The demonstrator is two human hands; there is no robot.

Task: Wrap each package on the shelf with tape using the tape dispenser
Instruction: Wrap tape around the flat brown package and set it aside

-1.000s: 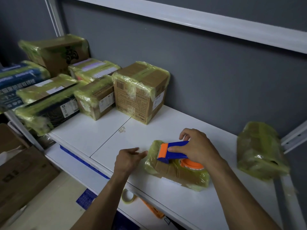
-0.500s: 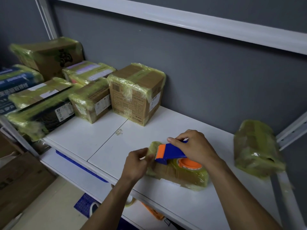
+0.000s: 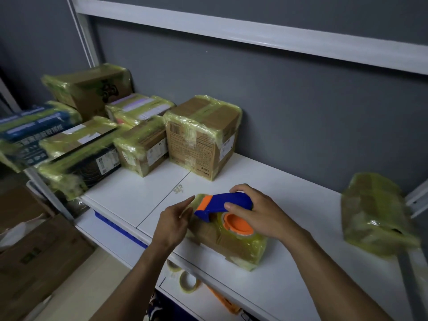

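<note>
A small cardboard package (image 3: 231,247) covered in yellowish tape lies near the front edge of the white shelf (image 3: 301,262). On top of it sits the blue and orange tape dispenser (image 3: 223,205) with its tape roll (image 3: 238,224). My right hand (image 3: 259,212) grips the dispenser from the right, thumb on its near side. My left hand (image 3: 174,220) is at the package's left end, fingers extended toward the dispenser's orange tip; whether they touch the tape I cannot tell.
Several taped boxes crowd the shelf's left, the nearest a tall carton (image 3: 203,135). Another taped package (image 3: 375,214) stands at the right by a shelf post. Spare tape rolls (image 3: 188,282) lie on a lower shelf. Cardboard boxes (image 3: 34,258) sit on the floor at left.
My left hand has opened, its fingers now pointing up toward the dispenser's tip. The right hand keeps its grip on the dispenser, which stays on the package.
</note>
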